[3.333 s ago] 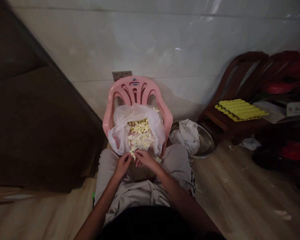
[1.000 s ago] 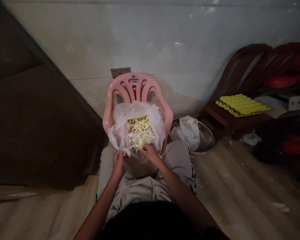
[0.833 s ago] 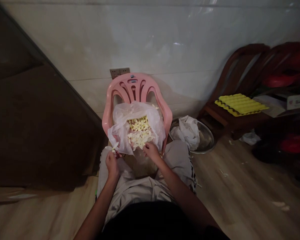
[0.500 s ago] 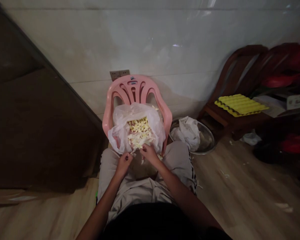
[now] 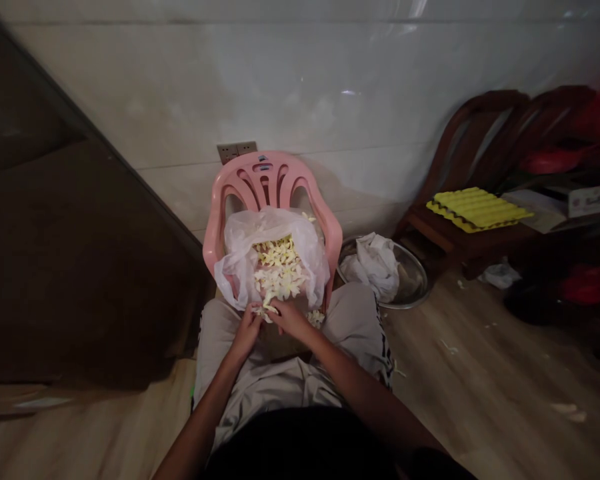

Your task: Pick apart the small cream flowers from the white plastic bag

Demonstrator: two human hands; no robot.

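Note:
A pink plastic chair (image 5: 273,167) stands between my knees, with an opened white plastic bag (image 5: 237,257) spread on its seat. Many pale yellow-white flowers (image 5: 279,267) lie in the bag. At the near edge of the bag, my left hand (image 5: 249,327) is closed, fingertips pinching white flowers (image 5: 264,313). Close beside it on the right, my right hand (image 5: 291,319) is also closed, its fingertips at a flower by the left hand. More white flowers (image 5: 315,319) show just right of my right hand, partly hidden by it.
A metal basin (image 5: 420,280) holding a white bag (image 5: 380,267) stands on the floor right of the chair. Farther right, a wooden chair (image 5: 440,230) bears a yellow egg tray (image 5: 477,210). A dark panel (image 5: 80,267) rises on the left. Behind is a tiled wall (image 5: 300,87) with a socket (image 5: 236,150).
My right hand has moved left and slightly down, closer to my left hand. The flowers to its right now show more. The whole view has shifted slightly.

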